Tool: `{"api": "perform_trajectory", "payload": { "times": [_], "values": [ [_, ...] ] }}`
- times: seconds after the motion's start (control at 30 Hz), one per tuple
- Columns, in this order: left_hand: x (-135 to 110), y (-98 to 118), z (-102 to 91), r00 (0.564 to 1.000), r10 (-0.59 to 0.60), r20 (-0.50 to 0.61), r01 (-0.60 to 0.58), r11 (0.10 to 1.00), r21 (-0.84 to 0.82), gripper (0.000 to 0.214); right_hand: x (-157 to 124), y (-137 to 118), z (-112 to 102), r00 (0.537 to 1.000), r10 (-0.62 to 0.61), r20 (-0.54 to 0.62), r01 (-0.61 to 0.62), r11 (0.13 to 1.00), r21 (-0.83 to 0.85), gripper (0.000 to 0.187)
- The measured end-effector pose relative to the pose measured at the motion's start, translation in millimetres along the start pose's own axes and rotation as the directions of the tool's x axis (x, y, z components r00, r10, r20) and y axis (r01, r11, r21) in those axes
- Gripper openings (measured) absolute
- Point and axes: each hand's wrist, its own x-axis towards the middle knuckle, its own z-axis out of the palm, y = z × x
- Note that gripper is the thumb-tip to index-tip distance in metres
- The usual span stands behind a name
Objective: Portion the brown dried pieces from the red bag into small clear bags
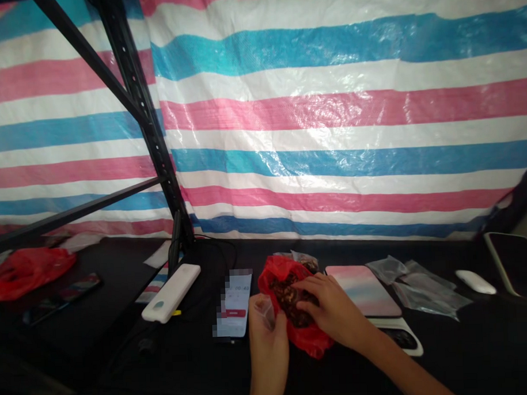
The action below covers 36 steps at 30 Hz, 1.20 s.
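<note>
A red plastic bag (312,344) lies spread on the black table, its mouth wide and full of small dark brown dried pieces (290,297). My left hand (268,335) is at the bag's left edge, fingers closed round a small clear plastic bag (264,312). My right hand (332,304) reaches over the brown pieces from the right. Its thumb and forefinger are apart, with the tips touching the pieces; whether any piece is between the other fingers is hidden. Behind the red bag stands another clear bag (306,259) with dark contents.
Right of the red bag is a white scale (406,336) with a pinkish square plate (364,291). Several clear bags (426,284), a white mouse-shaped object (476,281) and a tablet-like device (519,263) lie beyond. Leftward are a phone (237,305), a white power bank (172,293) and a black post (149,129).
</note>
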Motion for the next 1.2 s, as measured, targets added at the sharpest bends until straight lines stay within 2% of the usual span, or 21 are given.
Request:
{"api": "perform_trajectory", "payload": {
  "times": [0.1,0.2,0.33,0.47,0.63,0.73,0.87,1.03,1.2],
  "values": [
    [2.1,1.6,-6.9,0.997,0.081,0.018,-0.083,0.98,0.181,0.013,-5.3,2.5,-2.0,0.997,0.038,-0.073,-0.028,0.991,0.13,0.029],
    [5.5,-0.3,-12.1,0.987,0.109,0.118,-0.143,0.932,0.332,0.018,-10.5,6.3,-5.7,0.992,0.06,-0.108,-0.033,0.972,0.234,0.031],
    [8.5,-4.4,-11.2,0.973,0.12,0.198,-0.203,0.854,0.478,0.023,-13.3,5.3,-13.0,0.995,0.051,-0.091,-0.019,0.948,0.318,0.03],
    [7.0,2.0,-3.3,0.958,0.17,0.23,-0.276,0.763,0.585,0.026,-11.8,-5.7,-20.6,0.998,-0.043,-0.039,0.054,0.938,0.343,0.031],
    [4.7,12.5,6.1,0.968,0.103,0.227,-0.217,0.796,0.565,0.025,-10.3,-13.8,-20.1,0.983,-0.183,0.005,0.169,0.918,0.359,0.05],
    [4.8,10.3,10.2,0.976,0.066,0.206,-0.165,0.843,0.512,0.018,-10.2,-15.0,-16.1,0.969,-0.249,-0.01,0.241,0.928,0.282,0.062],
    [4.0,4.2,13.8,0.983,0.073,0.17,-0.139,0.898,0.417,0.025,-9.9,-20.3,-15.3,0.952,-0.298,-0.074,0.306,0.94,0.152,0.063],
    [2.1,2.8,15.1,0.983,0.101,0.156,-0.154,0.91,0.384,0.027,-7.4,-22.4,-19.5,0.95,-0.298,-0.097,0.31,0.939,0.15,0.058],
    [2.4,5.8,14.1,0.982,0.139,0.129,-0.178,0.913,0.368,0.019,-1.7,-14.4,-27.2,0.979,-0.189,-0.079,0.203,0.951,0.233,0.047]
  ]
}}
